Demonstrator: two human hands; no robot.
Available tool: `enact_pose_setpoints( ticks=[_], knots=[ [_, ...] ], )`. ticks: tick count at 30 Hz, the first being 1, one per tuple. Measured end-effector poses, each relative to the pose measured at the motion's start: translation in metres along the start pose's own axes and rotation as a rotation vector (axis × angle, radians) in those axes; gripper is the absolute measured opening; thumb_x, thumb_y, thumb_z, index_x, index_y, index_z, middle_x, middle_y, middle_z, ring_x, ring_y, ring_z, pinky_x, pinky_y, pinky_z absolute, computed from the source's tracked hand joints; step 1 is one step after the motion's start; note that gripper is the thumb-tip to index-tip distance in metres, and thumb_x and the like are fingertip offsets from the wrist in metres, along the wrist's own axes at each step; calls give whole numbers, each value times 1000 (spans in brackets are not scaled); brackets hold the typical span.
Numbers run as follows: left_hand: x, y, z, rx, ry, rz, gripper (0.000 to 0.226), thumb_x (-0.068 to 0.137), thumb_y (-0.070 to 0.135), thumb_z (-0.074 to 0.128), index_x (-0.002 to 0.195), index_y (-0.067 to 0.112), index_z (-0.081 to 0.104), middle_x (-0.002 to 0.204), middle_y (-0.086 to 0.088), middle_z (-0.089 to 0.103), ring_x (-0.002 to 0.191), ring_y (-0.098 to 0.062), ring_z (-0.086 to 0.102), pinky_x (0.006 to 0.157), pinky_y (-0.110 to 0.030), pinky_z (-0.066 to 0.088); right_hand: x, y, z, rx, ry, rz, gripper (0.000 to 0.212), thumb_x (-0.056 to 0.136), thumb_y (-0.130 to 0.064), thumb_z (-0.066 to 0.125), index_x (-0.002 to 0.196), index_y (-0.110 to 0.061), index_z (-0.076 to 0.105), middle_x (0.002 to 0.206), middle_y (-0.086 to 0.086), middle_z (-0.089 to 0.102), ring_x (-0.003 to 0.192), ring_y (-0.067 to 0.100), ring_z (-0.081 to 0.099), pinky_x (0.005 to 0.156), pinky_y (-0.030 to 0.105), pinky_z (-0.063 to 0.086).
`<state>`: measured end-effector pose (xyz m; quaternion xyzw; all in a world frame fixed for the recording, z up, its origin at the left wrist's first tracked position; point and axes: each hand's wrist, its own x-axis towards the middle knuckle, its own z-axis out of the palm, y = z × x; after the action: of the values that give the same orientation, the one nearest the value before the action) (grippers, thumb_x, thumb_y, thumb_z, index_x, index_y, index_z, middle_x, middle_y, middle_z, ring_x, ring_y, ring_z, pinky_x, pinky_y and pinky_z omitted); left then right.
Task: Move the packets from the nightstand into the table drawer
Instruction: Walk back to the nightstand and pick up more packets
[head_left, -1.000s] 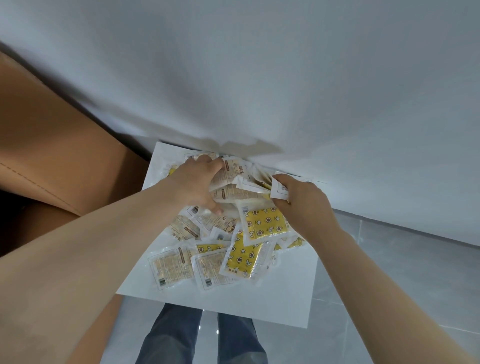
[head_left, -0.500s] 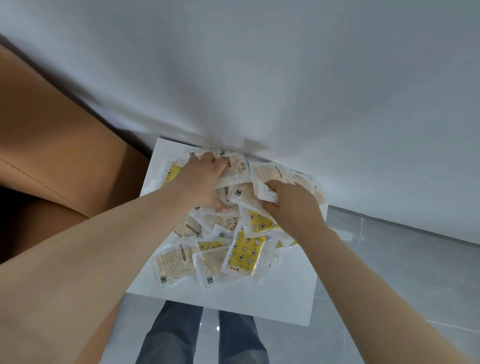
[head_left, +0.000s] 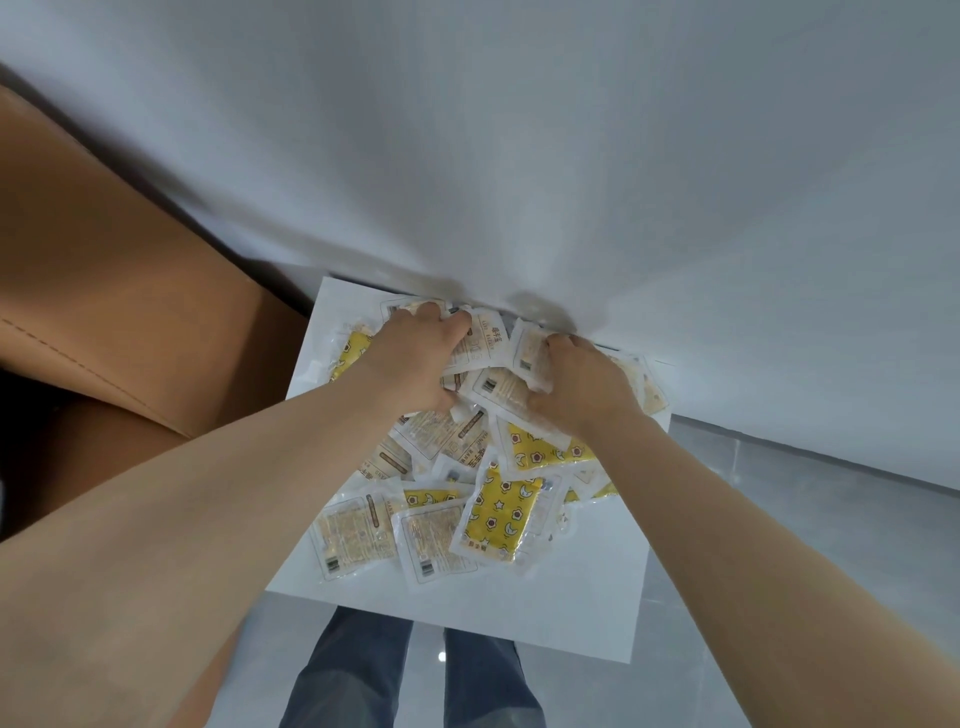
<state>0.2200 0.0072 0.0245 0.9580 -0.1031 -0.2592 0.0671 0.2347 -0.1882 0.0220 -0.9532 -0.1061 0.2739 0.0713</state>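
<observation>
Both hands have drawn in toward each other at the back of the pile over the last sec; L & R were further apart, now they're near, w/ crumpled white packets bunched between them. Left hand (head_left: 415, 358): grip closed, fingers curled over the top of several packets (head_left: 467, 493) by the wall (head_left: 519, 156), thumb tucked under. Right hand (head_left: 582, 384): grip closed too, fingers wrapped round a wad of white packets, more of them than before. Nothing lifted yet; the whole lot sits on the nightstand (head_left: 571, 597), front rows w/ yellow star prints lying untouched, flat & overlapping. Looks like a two-handed scoop being gathered, i.e. first grab only; drawer not in view, so transfer hasn't begun. Slippery film pouches; prob. some will slide out of a big handful; the near ones need a 2nd pass.
</observation>
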Motion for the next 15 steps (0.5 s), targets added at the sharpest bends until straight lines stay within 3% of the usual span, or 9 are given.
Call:
enact_pose_setpoints(
  ticks=[6, 10, 15],
  knots=[
    [3, -4, -3, -7, 35, 23, 77, 70, 37, 77, 133, 16, 38, 105, -11, 52, 83, -28, 53, 65, -29, 35, 14, 7, -3, -119, 87, -39, 17, 90, -16, 52, 105, -10, 50, 91, 8, 63, 84, 30, 62, 62, 31, 40],
    [4, -9, -3, -87, 60, 60, 61, 73, 24, 73, 125, 14, 43, 89, -6, 48, 73, -24, 48, 62, -30, 36, 12, 10, -8, -80, 119, -66, 33, 95, -46, 50, 102, -13, 51, 82, 5, 64, 74, 29, 61, 64, 35, 49],
    [-7, -14, -7, -102, 59, 71, 45, 79, 15, 67, 118, 15, 45, 79, 1, 48, 67, -21, 47, 57, -29, 35, -10, 14, -26, -93, 142, -73, 29, 94, -21, 51, 123, -17, 48, 94, 5, 66, 83, 28, 61, 64, 31, 42]
  ],
)
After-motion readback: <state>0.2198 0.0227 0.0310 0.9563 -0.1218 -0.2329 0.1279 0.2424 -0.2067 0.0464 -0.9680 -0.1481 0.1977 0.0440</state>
